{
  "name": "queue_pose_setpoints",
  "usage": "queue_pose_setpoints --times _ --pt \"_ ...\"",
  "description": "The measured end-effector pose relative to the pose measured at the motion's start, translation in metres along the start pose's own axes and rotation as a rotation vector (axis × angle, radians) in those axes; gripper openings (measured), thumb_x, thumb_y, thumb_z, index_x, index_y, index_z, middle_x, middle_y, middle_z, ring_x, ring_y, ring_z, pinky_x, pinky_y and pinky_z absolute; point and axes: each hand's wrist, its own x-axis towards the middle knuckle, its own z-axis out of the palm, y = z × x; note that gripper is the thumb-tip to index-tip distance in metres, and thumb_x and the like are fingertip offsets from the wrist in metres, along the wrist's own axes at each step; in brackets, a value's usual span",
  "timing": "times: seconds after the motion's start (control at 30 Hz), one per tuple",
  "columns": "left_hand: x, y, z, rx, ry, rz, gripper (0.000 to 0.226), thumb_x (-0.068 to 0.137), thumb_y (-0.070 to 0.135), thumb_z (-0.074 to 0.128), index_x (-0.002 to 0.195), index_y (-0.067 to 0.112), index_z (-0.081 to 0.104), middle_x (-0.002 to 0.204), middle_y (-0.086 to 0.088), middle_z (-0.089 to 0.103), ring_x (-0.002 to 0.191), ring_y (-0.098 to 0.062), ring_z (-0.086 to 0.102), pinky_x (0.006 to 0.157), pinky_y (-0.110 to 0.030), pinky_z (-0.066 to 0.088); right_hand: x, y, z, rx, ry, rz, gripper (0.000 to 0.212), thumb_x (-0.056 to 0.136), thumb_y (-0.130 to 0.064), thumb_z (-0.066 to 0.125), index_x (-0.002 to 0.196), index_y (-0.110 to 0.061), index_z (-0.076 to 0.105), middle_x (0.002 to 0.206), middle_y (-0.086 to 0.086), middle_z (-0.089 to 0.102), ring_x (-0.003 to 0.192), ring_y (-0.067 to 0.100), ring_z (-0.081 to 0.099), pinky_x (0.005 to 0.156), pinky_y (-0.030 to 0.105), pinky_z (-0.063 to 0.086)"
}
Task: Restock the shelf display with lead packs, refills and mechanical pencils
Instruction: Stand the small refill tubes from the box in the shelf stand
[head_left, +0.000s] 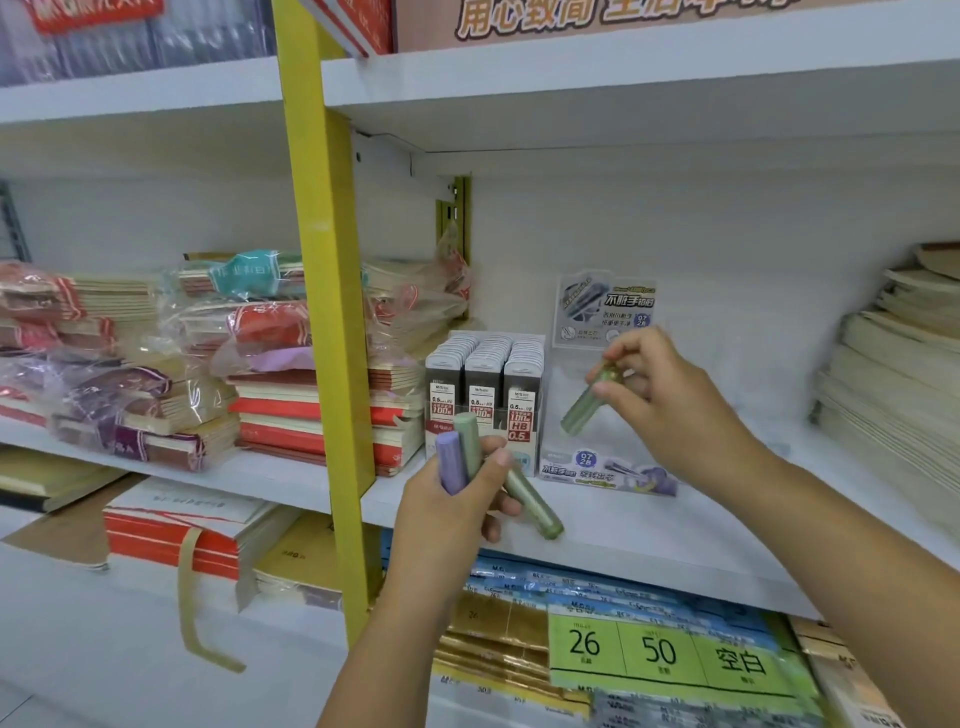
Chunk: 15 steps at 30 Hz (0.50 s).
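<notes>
one wide-angle view from the person's head, facing forward and slightly down, close to the white shelf (649, 540), which spans the middle of the frame from left edge to right.

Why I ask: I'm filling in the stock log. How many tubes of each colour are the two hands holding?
Green tubes: 3 (two in the left hand, one in the right hand)
Purple tube: 1 (left hand)
Total: 4
</notes>
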Motion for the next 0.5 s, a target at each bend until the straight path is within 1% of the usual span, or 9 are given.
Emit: queue_pose_setpoints --times 0.03,0.1,0.2,0.33,0.37,0.43,0.5 --pt "0.001 -0.001 0.000 -0.010 0.002 0.000 0.012 0.093 0.023 0.066 0.102 0.019 0.072 0.074 -0.006 0.073 0.061 -0.011 0.066 0.047 -0.019 0.046 0.003 0.004 0.004 -0.050 -0.047 -0.002 0.023 0.093 -0.020 0.060 0.095 -0.034 0.041 0.103 -0.006 0.067 0.093 0.011 0.067 0.090 0.040 0.051" --pt "0.003 -0.004 0.000 -0.035 0.007 0.005 0.009 0.093 0.025 0.065 0.098 0.023 0.073 0.082 -0.010 0.075 0.063 -0.012 0.067 0.048 -0.020 0.047 0.008 0.011 0.010 -0.091 -0.106 -0.004 0.019 0.093 -0.025 0.059 0.098 -0.031 0.042 0.104 -0.006 0.066 0.095 0.014 0.066 0.090 0.043 0.052" --pt "0.007 -0.005 0.000 -0.062 0.020 0.013 0.011 0.093 0.027 0.066 0.088 0.031 0.075 0.085 -0.011 0.075 0.062 -0.012 0.066 0.047 -0.020 0.047 0.013 0.015 0.013 -0.107 -0.108 -0.023 0.017 0.093 -0.028 0.060 0.094 -0.035 0.044 0.101 -0.008 0.067 0.095 0.012 0.066 0.090 0.043 0.053" --pt "0.009 -0.006 -0.001 -0.077 0.051 0.016 0.007 0.093 0.027 0.065 0.095 0.026 0.072 0.085 -0.009 0.076 0.060 -0.010 0.066 0.044 -0.020 0.046 0.015 0.017 0.015 -0.125 -0.077 -0.059 0.019 0.091 -0.027 0.062 0.088 -0.037 0.046 0.098 -0.006 0.067 0.092 0.013 0.066 0.086 0.041 0.054" --pt "0.009 -0.006 -0.001 -0.078 0.055 0.016 0.008 0.093 0.026 0.065 0.097 0.024 0.072 0.083 -0.008 0.076 0.060 -0.010 0.065 0.044 -0.020 0.046 0.014 0.018 0.017 -0.128 -0.077 -0.072 0.021 0.090 -0.025 0.064 0.087 -0.038 0.048 0.097 -0.007 0.067 0.090 0.012 0.066 0.085 0.040 0.054" --pt "0.010 -0.006 -0.002 -0.083 0.060 0.011 0.009 0.094 0.025 0.065 0.100 0.021 0.070 0.080 -0.006 0.075 0.061 -0.010 0.066 0.043 -0.020 0.046 0.011 0.020 0.021 -0.097 -0.095 -0.081 0.022 0.089 -0.022 0.066 0.086 -0.040 0.053 0.092 -0.015 0.066 0.086 0.004 0.065 0.082 0.037 0.055" --pt "0.010 -0.005 -0.002 -0.089 0.059 0.003 0.010 0.094 0.023 0.064 0.102 0.019 0.069 0.081 -0.004 0.076 0.063 -0.011 0.068 0.042 -0.021 0.046 0.007 0.024 0.026 -0.013 -0.121 -0.034 0.022 0.089 -0.019 0.066 0.088 -0.040 0.060 0.088 -0.019 0.066 0.081 0.002 0.065 0.077 0.040 0.058"
